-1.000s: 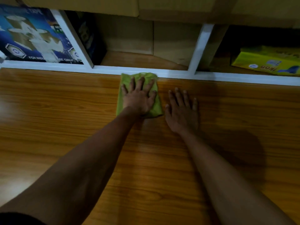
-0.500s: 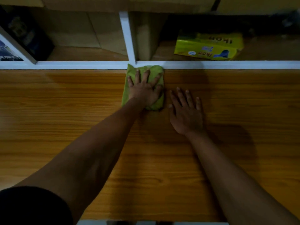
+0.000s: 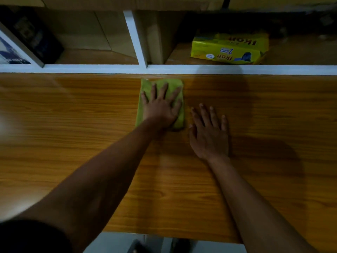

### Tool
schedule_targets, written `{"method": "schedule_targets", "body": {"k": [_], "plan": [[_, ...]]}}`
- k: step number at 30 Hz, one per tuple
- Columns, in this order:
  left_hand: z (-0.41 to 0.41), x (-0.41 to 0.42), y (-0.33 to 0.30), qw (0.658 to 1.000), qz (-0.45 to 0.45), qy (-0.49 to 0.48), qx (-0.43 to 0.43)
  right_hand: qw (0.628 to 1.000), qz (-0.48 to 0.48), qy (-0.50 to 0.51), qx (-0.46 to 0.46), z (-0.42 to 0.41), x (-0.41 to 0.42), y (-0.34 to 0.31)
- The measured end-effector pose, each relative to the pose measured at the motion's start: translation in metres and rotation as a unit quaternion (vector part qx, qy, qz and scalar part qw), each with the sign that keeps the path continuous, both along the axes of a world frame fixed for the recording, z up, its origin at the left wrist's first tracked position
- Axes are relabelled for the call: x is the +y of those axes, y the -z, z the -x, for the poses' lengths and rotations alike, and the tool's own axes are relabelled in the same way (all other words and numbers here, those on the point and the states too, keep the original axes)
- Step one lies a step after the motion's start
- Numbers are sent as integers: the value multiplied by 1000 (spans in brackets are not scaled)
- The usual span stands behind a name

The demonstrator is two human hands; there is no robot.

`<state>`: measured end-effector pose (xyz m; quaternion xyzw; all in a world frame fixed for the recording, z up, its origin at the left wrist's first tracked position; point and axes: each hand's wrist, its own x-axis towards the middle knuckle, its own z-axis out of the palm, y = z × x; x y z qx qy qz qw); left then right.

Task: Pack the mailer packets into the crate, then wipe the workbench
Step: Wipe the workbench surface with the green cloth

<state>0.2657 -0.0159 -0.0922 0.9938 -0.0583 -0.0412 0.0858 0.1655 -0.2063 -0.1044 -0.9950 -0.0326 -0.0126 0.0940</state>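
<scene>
At the far left, well away from either hand, a dark box (image 3: 34,35) stands in the shelf compartment behind a white frame (image 3: 91,68), with a blue-and-white printed package (image 3: 9,53) at the very edge of view.

The left hand (image 3: 161,106) lies flat on a folded green cloth (image 3: 179,115) on the wooden workbench (image 3: 73,125). Its fingers (image 3: 165,90) are straight and spread, pressing down on the cloth rather than curling round it — nothing is gripped. The cloth shows past the fingertips toward the shelf frame and along both sides of the hand; its far edge lies near the white frame, not quite touching it.

Just to the right of the cloth, beside the left thumb, the right hand (image 3: 209,136) rests palm down on the bare workbench. Its fingers (image 3: 212,115) are straight and slightly fanned, holding nothing, and its thumb sits close to the cloth's near right corner — whether they touch cannot be told.

Beyond the right hand's fingertips, behind the white frame, a yellow packet (image 3: 229,49) with blue printing lies in the right-hand shelf compartment. A white upright (image 3: 135,37) divides that compartment from the one to its left, straight ahead of the left hand's fingers.
</scene>
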Motion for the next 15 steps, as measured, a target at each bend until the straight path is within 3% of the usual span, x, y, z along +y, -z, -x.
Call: {"method": "schedule_targets", "body": {"k": [4,8,11,15], "plan": [[-31,-4,0,1000,-10,-12,18,1000,3,-1,-7,-2,1,1],[87,0,0,1000,-4,12,-17,1000,-8,-2,22,1,3,-6],[146,1,-3,999,16,34,13,1000,-13,2,28,2,4,-10],[51,-3,1,1000,7,12,-16,1000,-3,0,17,2,3,-4]]}}
